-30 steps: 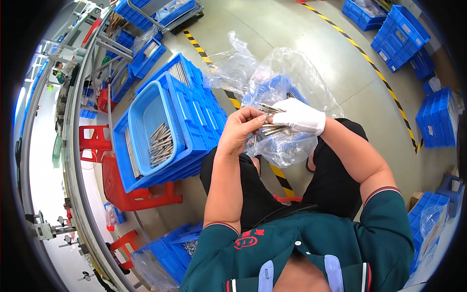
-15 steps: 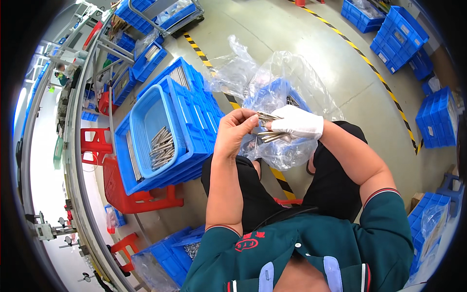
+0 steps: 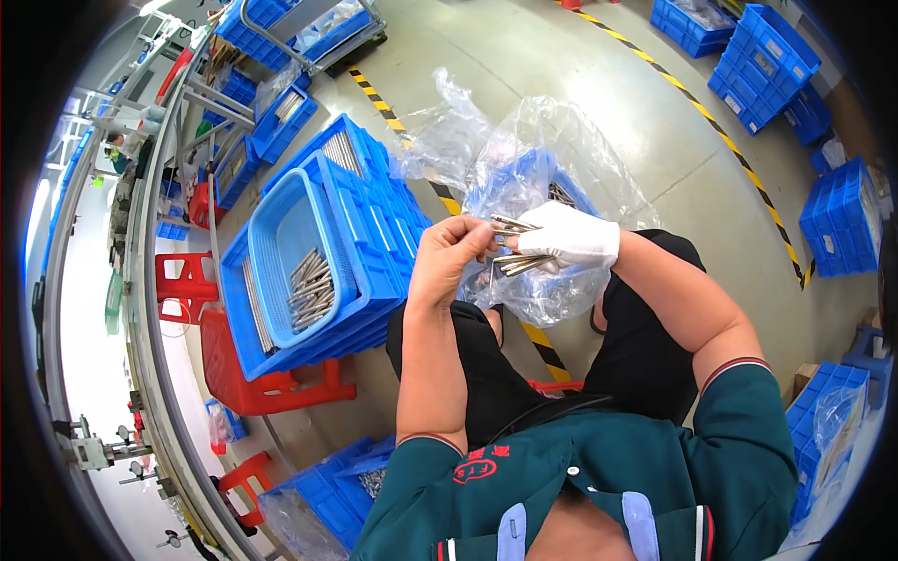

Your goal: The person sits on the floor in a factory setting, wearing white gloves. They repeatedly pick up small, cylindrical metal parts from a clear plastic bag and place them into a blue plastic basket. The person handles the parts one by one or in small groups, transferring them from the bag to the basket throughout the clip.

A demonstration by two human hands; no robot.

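My right hand, in a white glove, is closed round a bundle of slim metal rods. Their ends stick out on its left side in an upper and a lower group. My bare left hand meets the upper group, thumb and fingers pinched at the tip of a metal rod. Both hands are above a blue crate wrapped in clear plastic bag, with more rods inside. To the left, a light-blue basket holds a loose heap of similar rods.
The basket rests on stacked blue crates, with rods lined up beside it. A red stool stands by the stack. More blue crates are at the right. Yellow-black tape crosses the floor. A metal-framed bench runs along the left.
My hands stay almost in place. The rod ends between them have shifted slightly and look more fanned out; the view has moved a little.
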